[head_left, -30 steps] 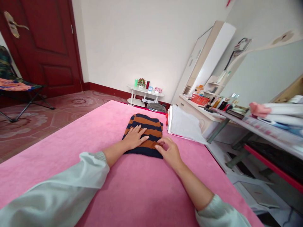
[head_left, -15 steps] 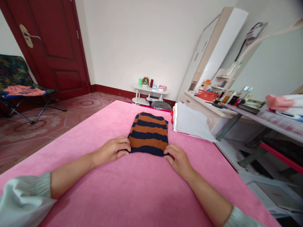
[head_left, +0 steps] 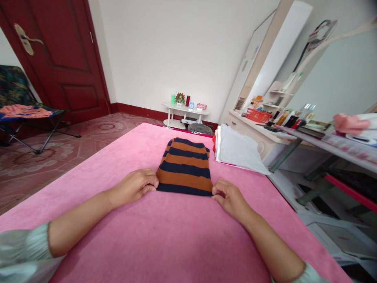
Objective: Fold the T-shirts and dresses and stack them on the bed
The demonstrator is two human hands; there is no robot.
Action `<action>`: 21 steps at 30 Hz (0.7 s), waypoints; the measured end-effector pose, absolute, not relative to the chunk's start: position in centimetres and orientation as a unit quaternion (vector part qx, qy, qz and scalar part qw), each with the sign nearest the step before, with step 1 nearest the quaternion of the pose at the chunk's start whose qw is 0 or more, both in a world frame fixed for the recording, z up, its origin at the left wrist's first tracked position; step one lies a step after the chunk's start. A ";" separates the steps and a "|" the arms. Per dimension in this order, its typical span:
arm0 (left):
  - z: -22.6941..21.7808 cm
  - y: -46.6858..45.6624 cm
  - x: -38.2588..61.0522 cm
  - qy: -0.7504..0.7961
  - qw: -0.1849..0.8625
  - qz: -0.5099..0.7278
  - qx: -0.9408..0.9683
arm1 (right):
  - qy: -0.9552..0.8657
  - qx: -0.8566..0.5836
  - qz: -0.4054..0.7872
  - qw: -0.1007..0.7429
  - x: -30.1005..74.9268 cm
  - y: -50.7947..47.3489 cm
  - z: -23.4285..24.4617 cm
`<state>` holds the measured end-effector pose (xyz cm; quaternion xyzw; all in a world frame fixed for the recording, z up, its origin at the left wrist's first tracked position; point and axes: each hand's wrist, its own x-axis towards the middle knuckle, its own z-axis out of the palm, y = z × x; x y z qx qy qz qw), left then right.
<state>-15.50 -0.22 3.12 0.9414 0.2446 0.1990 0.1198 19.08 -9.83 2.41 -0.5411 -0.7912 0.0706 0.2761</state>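
A folded striped garment point(head_left: 185, 167), brown and navy, lies flat on the pink bed cover point(head_left: 165, 236). My left hand point(head_left: 141, 183) pinches its near left corner between thumb and fingers. At the near right corner, my right hand point(head_left: 228, 196) grips the cloth the same way. The near hem runs straight and taut between both hands. What kind of garment it is cannot be told from the folded shape.
A stack of folded clothes point(head_left: 238, 149), grey on top, sits at the bed's far right edge. Beyond stand a small white table point(head_left: 185, 108) and a cluttered dressing table point(head_left: 250, 122). A folding chair point(head_left: 29, 114) with a pink-orange cloth is at left.
Both hands have moved slightly apart, pulling the garment's near edge wider and straighter. Its stripes look smoother and less wavy. The view has shifted a little.
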 end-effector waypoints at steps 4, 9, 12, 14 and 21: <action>4.9 1.7 -13.5 0.283 0.092 0.161 0.941 | -0.789 -0.563 0.033 0.243 17.3 -9.2 4.4; 5.4 5.0 -7.7 0.261 0.082 0.210 0.939 | -0.784 -0.560 -0.026 0.266 13.8 -7.7 4.8; 4.0 6.1 -3.9 0.248 0.101 0.211 0.940 | -0.788 -0.552 0.002 0.273 12.7 -7.1 3.0; 2.6 6.8 -2.0 0.301 0.095 0.179 0.932 | -0.786 -0.552 0.019 0.279 12.6 -7.0 1.9; -1.0 10.0 -0.5 0.526 0.041 0.164 0.834 | -0.739 -0.573 0.111 0.337 13.8 -7.0 1.5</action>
